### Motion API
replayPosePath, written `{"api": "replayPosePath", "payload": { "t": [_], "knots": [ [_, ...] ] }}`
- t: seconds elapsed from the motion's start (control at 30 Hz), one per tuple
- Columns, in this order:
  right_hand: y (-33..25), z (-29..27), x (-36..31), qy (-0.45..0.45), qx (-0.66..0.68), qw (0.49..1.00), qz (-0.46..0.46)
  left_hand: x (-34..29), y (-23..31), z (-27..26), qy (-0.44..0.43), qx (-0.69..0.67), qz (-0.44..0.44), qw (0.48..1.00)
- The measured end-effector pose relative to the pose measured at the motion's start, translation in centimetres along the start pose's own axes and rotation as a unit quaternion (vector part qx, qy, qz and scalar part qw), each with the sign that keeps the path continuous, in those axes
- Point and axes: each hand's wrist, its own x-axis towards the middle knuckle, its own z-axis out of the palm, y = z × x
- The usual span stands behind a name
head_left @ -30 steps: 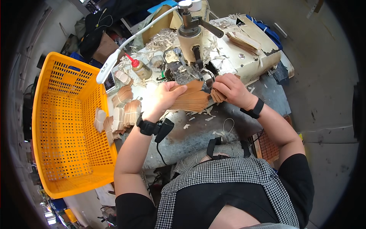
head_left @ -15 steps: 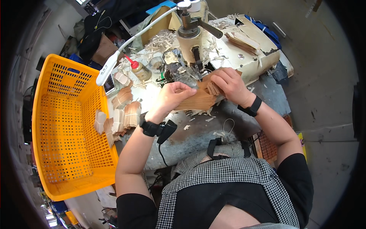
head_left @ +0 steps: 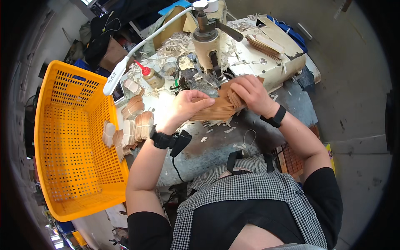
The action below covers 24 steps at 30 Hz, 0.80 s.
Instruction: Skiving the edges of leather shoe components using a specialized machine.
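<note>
A fanned stack of thin brown leather-like pieces (head_left: 214, 113) lies at the table's front, just before the machine head. My left hand (head_left: 187, 106) is closed on its left end, the thumb lying along the top piece. At the stack's right, my right hand (head_left: 253, 95) curls its fingers round a folded-over bunch of brown pieces (head_left: 236, 100); the fingertips are slightly blurred. Right behind the hands stands the machine's post (head_left: 207, 50) with a lever, and its working parts are partly hidden by the right hand and the pieces.
To the left, an orange perforated basket (head_left: 79, 158) sits beside bundled stacks of pieces (head_left: 143, 125). A red-tipped bottle (head_left: 153, 78) and a white lamp arm (head_left: 121, 73) stand behind. Pale scraps (head_left: 179, 45) litter the tabletop. Another brown stack (head_left: 264, 46) rests on the machine's housing.
My right hand's fingers have shifted slightly over the pieces, and the folded bunch under them looks a little different. The left hand stays almost in place on the stack.
</note>
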Motion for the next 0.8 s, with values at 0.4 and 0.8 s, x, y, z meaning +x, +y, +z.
{"api": "replayPosePath", "payload": {
  "t": [0.4,0.8],
  "knots": [
    [-0.1,0.3,-0.2,-0.002,0.062,0.997,-0.034,0.0,0.6,-0.5,0.045,0.073,-0.027,0.996],
    [0.7,-0.2,-0.8,-0.007,0.160,0.983,0.092,-0.5,-0.9,-2.0,0.019,-0.024,-0.041,0.999]
  ]
}}
